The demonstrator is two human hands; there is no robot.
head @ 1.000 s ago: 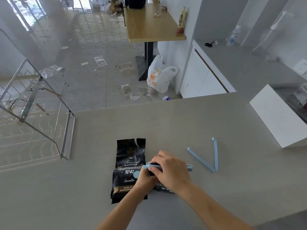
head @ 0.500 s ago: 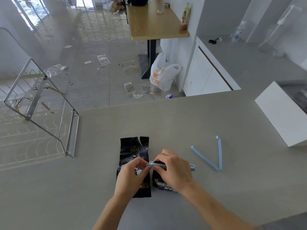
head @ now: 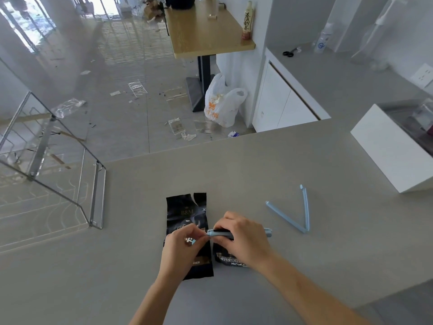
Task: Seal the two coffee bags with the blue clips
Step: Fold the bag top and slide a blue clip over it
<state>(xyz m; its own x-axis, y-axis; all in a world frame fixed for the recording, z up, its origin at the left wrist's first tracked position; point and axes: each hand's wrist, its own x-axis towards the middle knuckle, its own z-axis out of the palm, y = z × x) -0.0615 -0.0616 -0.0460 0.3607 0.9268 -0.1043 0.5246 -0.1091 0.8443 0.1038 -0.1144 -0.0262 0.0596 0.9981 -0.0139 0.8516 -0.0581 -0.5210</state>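
Two black coffee bags lie side by side on the grey counter. The left bag (head: 186, 211) lies flat with its torn top pointing away from me. The right bag (head: 228, 260) is mostly hidden under my right hand (head: 243, 235), which presses down on a blue clip (head: 220, 234) laid across that bag's top. My left hand (head: 181, 245) rests over the left bag and pinches the clip's left end. A second blue clip (head: 302, 221) lies open in a V shape on the counter to the right, untouched.
A white box (head: 386, 146) stands at the right edge of the counter (head: 257, 165). A metal wire rack (head: 54, 165) sits at the left. Beyond the counter's far edge the floor drops away, with a white plastic bag (head: 222, 102) and a wooden table (head: 206, 26).
My left hand has come up from beneath my right hand to pinch the clip's left end. The right hand stays on the clip. The view has shifted slightly.
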